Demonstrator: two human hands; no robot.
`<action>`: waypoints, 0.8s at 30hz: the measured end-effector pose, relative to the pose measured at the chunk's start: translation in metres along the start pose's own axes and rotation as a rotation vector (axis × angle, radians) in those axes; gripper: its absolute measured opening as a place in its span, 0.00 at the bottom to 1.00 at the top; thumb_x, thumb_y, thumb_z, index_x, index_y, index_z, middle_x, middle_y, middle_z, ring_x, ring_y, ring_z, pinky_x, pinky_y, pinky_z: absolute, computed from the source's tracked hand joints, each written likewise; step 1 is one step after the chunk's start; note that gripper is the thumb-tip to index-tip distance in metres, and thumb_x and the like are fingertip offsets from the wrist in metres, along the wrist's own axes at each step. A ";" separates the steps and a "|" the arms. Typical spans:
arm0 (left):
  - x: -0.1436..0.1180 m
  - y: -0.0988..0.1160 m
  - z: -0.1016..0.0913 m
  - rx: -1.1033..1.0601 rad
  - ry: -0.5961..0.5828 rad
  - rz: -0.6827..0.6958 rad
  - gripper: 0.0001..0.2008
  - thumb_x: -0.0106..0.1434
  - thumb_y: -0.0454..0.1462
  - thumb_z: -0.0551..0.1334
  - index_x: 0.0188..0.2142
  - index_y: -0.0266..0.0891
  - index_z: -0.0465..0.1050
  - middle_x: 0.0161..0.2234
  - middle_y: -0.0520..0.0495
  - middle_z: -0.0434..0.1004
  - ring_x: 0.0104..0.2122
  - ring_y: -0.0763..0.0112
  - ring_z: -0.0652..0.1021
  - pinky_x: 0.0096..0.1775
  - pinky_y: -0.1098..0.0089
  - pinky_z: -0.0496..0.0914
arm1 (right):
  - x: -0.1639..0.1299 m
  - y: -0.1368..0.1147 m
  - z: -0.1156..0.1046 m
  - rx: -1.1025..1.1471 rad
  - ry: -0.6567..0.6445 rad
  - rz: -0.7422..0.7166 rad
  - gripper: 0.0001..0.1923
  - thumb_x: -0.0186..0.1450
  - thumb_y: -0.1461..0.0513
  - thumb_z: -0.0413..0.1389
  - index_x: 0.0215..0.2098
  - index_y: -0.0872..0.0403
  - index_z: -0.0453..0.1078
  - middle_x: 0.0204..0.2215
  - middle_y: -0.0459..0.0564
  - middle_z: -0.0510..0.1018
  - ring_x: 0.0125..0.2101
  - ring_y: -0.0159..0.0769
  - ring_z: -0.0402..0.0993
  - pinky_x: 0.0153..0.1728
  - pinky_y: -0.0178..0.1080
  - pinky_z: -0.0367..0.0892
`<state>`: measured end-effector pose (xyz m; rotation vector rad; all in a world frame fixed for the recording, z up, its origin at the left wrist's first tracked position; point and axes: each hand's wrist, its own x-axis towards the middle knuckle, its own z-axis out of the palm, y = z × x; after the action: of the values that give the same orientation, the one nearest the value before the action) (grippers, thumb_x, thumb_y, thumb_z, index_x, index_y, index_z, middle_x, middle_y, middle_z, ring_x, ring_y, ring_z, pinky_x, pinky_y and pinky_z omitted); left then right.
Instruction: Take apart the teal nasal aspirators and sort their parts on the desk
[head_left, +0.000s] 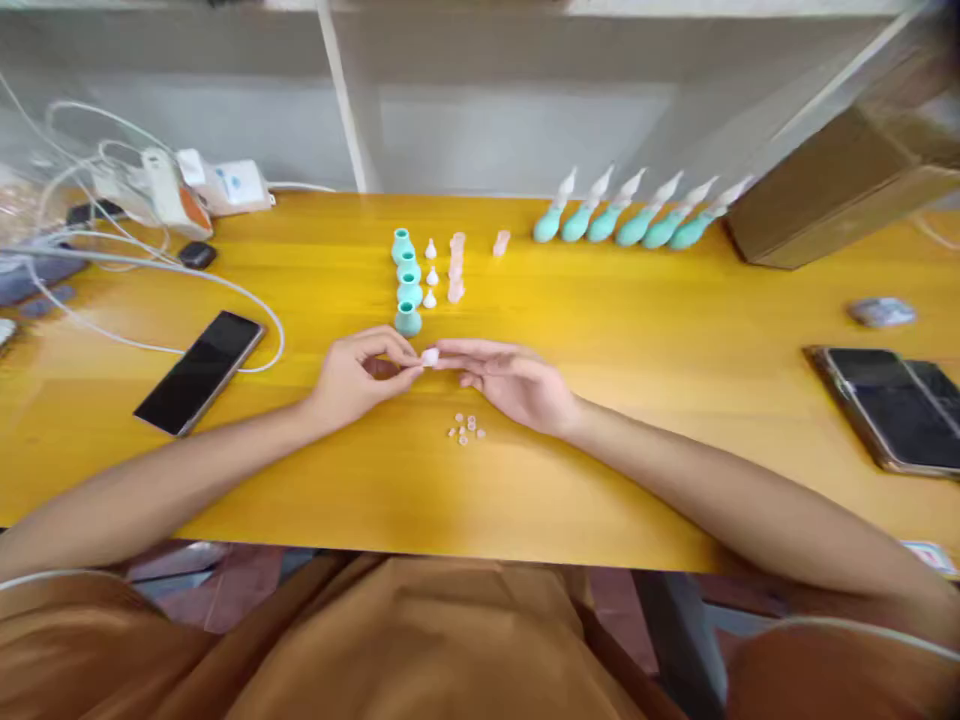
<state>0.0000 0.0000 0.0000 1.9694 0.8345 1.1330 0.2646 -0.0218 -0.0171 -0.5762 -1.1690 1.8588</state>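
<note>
My left hand (358, 375) and my right hand (510, 380) meet over the middle of the yellow table (675, 400), both pinching one small pale pink cap (430, 356) between their fingertips. Just beyond the hands stands a short column of teal bulbs (408, 282), with small white tips (430, 274) and pink caps (456, 268) lined up beside them. A cluster of tiny clear pieces (466, 430) lies near my right wrist. At the back right, a row of several assembled teal bulbs with white nozzles (637, 215) lies on the table.
A black phone (201, 370) lies at the left, with white cables (150, 270) and chargers (187, 190) behind it. A cardboard box (840, 190) stands at the back right. Two dark phones (892, 405) and a small grey object (882, 312) lie at the right.
</note>
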 end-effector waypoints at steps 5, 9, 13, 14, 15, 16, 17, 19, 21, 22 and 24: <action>-0.002 0.002 0.001 0.066 0.028 0.025 0.04 0.66 0.36 0.76 0.35 0.40 0.85 0.37 0.46 0.87 0.36 0.71 0.84 0.39 0.72 0.76 | 0.000 0.000 0.001 -0.009 0.010 0.006 0.22 0.67 0.58 0.62 0.58 0.49 0.86 0.60 0.52 0.87 0.66 0.48 0.78 0.55 0.42 0.72; -0.003 0.002 0.000 0.093 0.038 0.029 0.05 0.67 0.38 0.76 0.35 0.40 0.85 0.37 0.46 0.87 0.36 0.70 0.84 0.39 0.71 0.76 | 0.000 -0.001 0.001 -0.006 0.007 0.012 0.23 0.67 0.58 0.62 0.58 0.49 0.86 0.60 0.52 0.87 0.66 0.48 0.78 0.56 0.42 0.72; -0.002 0.003 0.000 0.108 0.024 0.020 0.06 0.68 0.38 0.76 0.35 0.40 0.84 0.38 0.46 0.87 0.37 0.69 0.84 0.41 0.69 0.78 | 0.000 -0.001 0.000 -0.014 0.002 0.013 0.23 0.67 0.58 0.62 0.59 0.49 0.85 0.60 0.53 0.87 0.67 0.48 0.78 0.57 0.43 0.72; -0.002 0.003 0.000 0.113 0.026 0.013 0.06 0.68 0.39 0.76 0.35 0.40 0.84 0.38 0.46 0.87 0.37 0.69 0.84 0.42 0.69 0.78 | 0.000 -0.001 0.000 -0.019 -0.001 0.012 0.23 0.67 0.58 0.62 0.59 0.49 0.85 0.60 0.53 0.87 0.67 0.48 0.78 0.57 0.43 0.72; -0.002 0.003 0.000 0.116 0.029 0.005 0.06 0.67 0.39 0.76 0.35 0.40 0.84 0.37 0.46 0.87 0.37 0.69 0.84 0.41 0.69 0.78 | 0.000 -0.001 0.000 -0.023 -0.003 0.009 0.23 0.67 0.58 0.62 0.59 0.49 0.85 0.61 0.53 0.87 0.67 0.48 0.77 0.57 0.44 0.72; -0.002 0.003 0.001 0.117 0.031 -0.007 0.07 0.67 0.39 0.76 0.35 0.40 0.84 0.37 0.46 0.87 0.37 0.69 0.84 0.41 0.69 0.78 | 0.000 -0.001 -0.001 -0.027 -0.004 0.004 0.23 0.67 0.58 0.62 0.59 0.49 0.85 0.61 0.53 0.87 0.67 0.49 0.77 0.57 0.44 0.73; -0.002 0.003 0.001 0.112 0.032 -0.022 0.07 0.67 0.40 0.76 0.35 0.40 0.84 0.37 0.46 0.87 0.37 0.69 0.84 0.39 0.70 0.78 | 0.000 0.000 -0.001 -0.031 -0.004 -0.002 0.23 0.67 0.59 0.61 0.58 0.49 0.85 0.61 0.53 0.86 0.67 0.49 0.77 0.57 0.44 0.73; -0.003 0.003 0.002 0.082 0.026 -0.074 0.09 0.67 0.42 0.76 0.35 0.40 0.83 0.38 0.46 0.86 0.37 0.68 0.84 0.36 0.71 0.78 | 0.000 0.000 -0.001 -0.040 -0.007 -0.015 0.23 0.66 0.59 0.61 0.58 0.49 0.85 0.62 0.53 0.86 0.67 0.49 0.78 0.57 0.44 0.73; -0.004 0.003 0.003 0.038 0.019 -0.139 0.10 0.67 0.43 0.76 0.37 0.39 0.83 0.38 0.45 0.85 0.37 0.68 0.84 0.34 0.72 0.79 | 0.000 0.000 0.000 -0.045 -0.008 -0.021 0.24 0.66 0.59 0.61 0.59 0.49 0.85 0.62 0.53 0.86 0.67 0.49 0.78 0.57 0.44 0.73; -0.005 0.003 0.003 0.019 0.016 -0.168 0.11 0.67 0.44 0.76 0.38 0.40 0.83 0.39 0.46 0.85 0.37 0.68 0.84 0.34 0.72 0.80 | 0.000 0.000 0.000 -0.046 -0.009 -0.022 0.24 0.66 0.59 0.61 0.58 0.49 0.85 0.62 0.53 0.86 0.66 0.49 0.78 0.57 0.44 0.73; -0.006 0.002 0.004 -0.014 0.013 -0.208 0.11 0.67 0.44 0.76 0.40 0.40 0.83 0.39 0.47 0.85 0.36 0.69 0.83 0.35 0.72 0.81 | 0.000 0.000 0.000 -0.045 -0.011 -0.023 0.24 0.66 0.59 0.61 0.58 0.49 0.85 0.62 0.53 0.86 0.66 0.48 0.79 0.57 0.43 0.73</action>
<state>0.0017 -0.0066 -0.0021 1.8180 1.0101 1.0272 0.2644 -0.0222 -0.0171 -0.5761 -1.2228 1.8217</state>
